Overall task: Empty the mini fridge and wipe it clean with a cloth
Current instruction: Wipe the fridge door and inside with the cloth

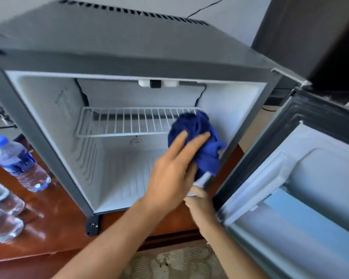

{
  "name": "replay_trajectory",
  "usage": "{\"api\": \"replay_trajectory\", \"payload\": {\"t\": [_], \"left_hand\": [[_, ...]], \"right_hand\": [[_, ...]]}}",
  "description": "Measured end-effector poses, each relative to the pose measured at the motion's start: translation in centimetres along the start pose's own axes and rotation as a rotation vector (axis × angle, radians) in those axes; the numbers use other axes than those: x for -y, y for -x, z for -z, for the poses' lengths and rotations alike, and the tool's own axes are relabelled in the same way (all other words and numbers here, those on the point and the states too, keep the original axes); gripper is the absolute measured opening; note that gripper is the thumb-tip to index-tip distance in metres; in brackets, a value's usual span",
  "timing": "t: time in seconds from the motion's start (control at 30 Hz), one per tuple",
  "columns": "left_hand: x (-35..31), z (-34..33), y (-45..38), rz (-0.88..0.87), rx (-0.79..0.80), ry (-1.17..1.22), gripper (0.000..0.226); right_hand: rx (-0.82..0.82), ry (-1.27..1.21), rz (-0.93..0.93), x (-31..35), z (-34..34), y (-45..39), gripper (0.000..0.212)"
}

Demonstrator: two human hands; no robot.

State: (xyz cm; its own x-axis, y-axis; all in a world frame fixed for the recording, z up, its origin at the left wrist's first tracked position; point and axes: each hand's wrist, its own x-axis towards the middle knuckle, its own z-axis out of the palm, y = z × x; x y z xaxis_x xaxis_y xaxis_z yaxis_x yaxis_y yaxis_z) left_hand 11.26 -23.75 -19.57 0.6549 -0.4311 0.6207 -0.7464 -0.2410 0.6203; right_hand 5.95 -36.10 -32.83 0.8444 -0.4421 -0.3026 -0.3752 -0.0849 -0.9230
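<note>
The grey mini fridge stands open on a wooden table, its white inside empty apart from a wire shelf. My left hand presses a crumpled blue cloth against the fridge's right inner wall, beside the shelf's right end. My right hand sits just below it at the fridge's front right corner. It grips a small pale, blurred object whose top is under the cloth; I cannot tell what that object is.
The fridge door hangs open to the right, close to my right arm. Three water bottles stand on the wooden table at the left, one with a blue cap. A dark cabinet stands at the back right.
</note>
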Motion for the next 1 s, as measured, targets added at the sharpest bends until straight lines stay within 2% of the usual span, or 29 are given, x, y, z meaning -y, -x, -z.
{"api": "replay_trajectory", "payload": {"t": [0.03,0.1,0.17,0.23,0.27,0.33,0.4,0.43,0.5,0.53,0.6,0.67,0.73,0.8,0.9,1.0], "left_hand": [[0.4,0.8,-1.3,-0.031,-0.03,-0.01,0.054],[1.7,2.3,-4.4,0.07,0.002,-0.048,0.052],[2.4,3.6,-7.0,0.217,0.186,-0.177,0.056],[1.9,4.0,-7.6,0.247,0.395,-0.314,0.058],[1.4,4.6,-7.7,0.243,0.428,-0.269,0.055],[0.9,6.2,-8.5,0.398,0.302,0.044,0.046],[1.0,7.7,-8.4,0.484,0.183,0.202,0.036],[1.3,8.3,-7.9,0.462,0.137,0.15,0.033],[2.0,9.7,-6.5,0.397,0.029,-0.122,0.032],[2.6,10.6,-5.7,0.381,0.012,-0.28,0.033],[3.9,12.1,-3.4,0.418,0.103,-0.622,0.041],[5.3,12.4,-0.5,0.412,0.355,-0.884,0.063],[6.3,11.7,1.6,0.37,0.47,-0.958,0.081],[6.4,11.3,2.0,0.367,0.453,-0.937,0.088],[6.1,11.3,1.6,0.38,0.462,-0.95,0.091],[6.0,11.3,1.7,0.371,0.459,-0.943,0.091]], "right_hand": [[0.02,-0.083,0.028,1.7,0.4,1.5,0.035],[0.039,-0.038,0.129,6.1,1.3,5.3,0.048],[-0.013,0.082,0.317,10.8,1.8,7.8,0.046],[-0.216,0.179,0.548,14.5,1.7,7.3,0.048],[-0.317,0.265,0.66,16.1,1.4,6.3,0.05],[-0.41,0.486,0.788,18.3,0.2,3.6,0.058],[-0.373,0.72,0.736,19.1,-1.4,0.9,0.068],[-0.333,0.827,0.657,19.1,-2.3,-0.2,0.076],[-0.33,0.953,0.588,18.8,-3.6,-1.2,0.082],[-0.36,0.961,0.602,18.9,-3.6,-1.4,0.075],[-0.412,0.897,0.614,19.8,-3.0,-1.6,0.048],[-0.512,0.808,0.535,21.4,-2.1,-2.3,0.032],[-0.651,0.713,0.403,22.3,-1.4,-3.3,0.029],[-0.724,0.584,0.309,22.8,-1.3,-4.1,0.027],[-0.653,0.546,0.195,23.9,-2.2,-5.3,0.031],[-0.461,0.636,0.284,25.4,-6.9,-4.5,0.034]]}}
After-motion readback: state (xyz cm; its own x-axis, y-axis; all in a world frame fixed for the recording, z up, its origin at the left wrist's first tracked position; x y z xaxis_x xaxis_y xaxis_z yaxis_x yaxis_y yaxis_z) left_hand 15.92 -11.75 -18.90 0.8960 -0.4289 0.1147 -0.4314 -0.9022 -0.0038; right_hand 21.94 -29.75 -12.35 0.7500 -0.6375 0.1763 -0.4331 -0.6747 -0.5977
